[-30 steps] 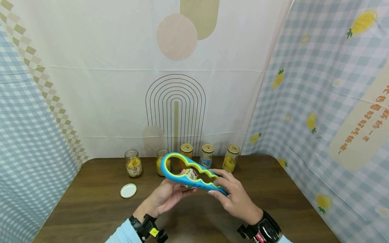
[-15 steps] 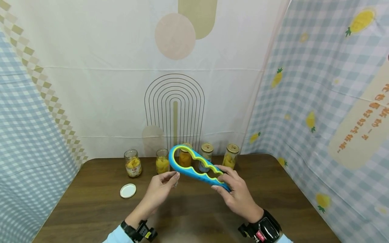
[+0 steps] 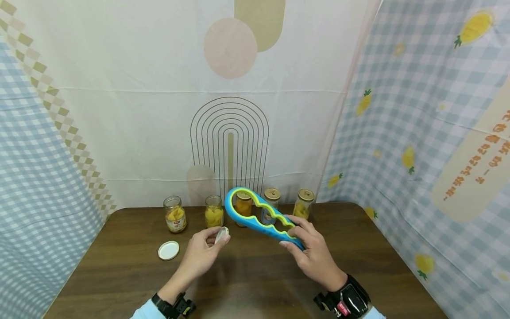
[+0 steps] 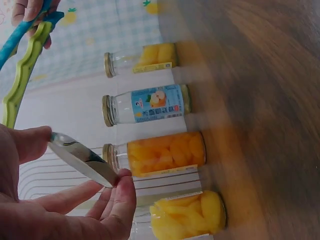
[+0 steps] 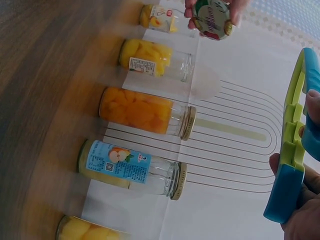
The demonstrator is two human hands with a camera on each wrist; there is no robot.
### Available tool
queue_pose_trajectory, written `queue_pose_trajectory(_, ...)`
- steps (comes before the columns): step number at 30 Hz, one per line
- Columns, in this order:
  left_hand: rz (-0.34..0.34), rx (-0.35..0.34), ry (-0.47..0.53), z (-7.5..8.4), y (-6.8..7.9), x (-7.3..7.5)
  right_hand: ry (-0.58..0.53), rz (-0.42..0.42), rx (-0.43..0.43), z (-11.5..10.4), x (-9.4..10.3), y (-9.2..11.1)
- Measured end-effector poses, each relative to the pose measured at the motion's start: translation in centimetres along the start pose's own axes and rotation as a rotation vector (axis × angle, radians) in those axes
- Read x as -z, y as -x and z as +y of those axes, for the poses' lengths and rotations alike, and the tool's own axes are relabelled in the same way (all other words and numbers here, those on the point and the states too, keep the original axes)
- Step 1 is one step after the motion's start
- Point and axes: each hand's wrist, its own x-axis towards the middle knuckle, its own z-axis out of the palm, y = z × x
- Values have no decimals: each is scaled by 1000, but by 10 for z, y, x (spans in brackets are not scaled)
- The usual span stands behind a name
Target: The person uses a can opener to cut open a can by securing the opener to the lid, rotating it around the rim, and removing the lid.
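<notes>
My left hand [image 3: 202, 252] pinches a round jar lid [image 3: 221, 234] between thumb and fingers, tilted on edge. In the right wrist view the lid [image 5: 212, 19] shows its printed green and dark red top. My right hand [image 3: 314, 257] grips the handle end of a blue and lime-green jar opener [image 3: 255, 225], its wavy loop held in the air to the right of the lid. Behind the hands stand a lidless jar of yellow fruit [image 3: 214, 216] and a capped jar of orange fruit [image 3: 243, 204], the latter partly seen through the loop.
Another lidless jar [image 3: 175, 218] stands at the back left, with a white lid [image 3: 168, 250] lying on the brown table [image 3: 131, 266] before it. Two capped jars, one blue-labelled [image 4: 157, 102] and one of yellow fruit [image 3: 303, 204], stand back right. Cloth hangs behind.
My left hand has drawn the lid leftward, away from the jar opener, and turned it on edge. The opener has shifted slightly up and to the right in my right hand.
</notes>
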Motion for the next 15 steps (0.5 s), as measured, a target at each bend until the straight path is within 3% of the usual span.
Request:
queue_pose_trajectory(5,-2,2,-89,-6,-2,1,-7,5,0,0,0,1)
queue_pose_trajectory(15,-57,24,-380,-27,-14,1,-12,9,2,2,1,2)
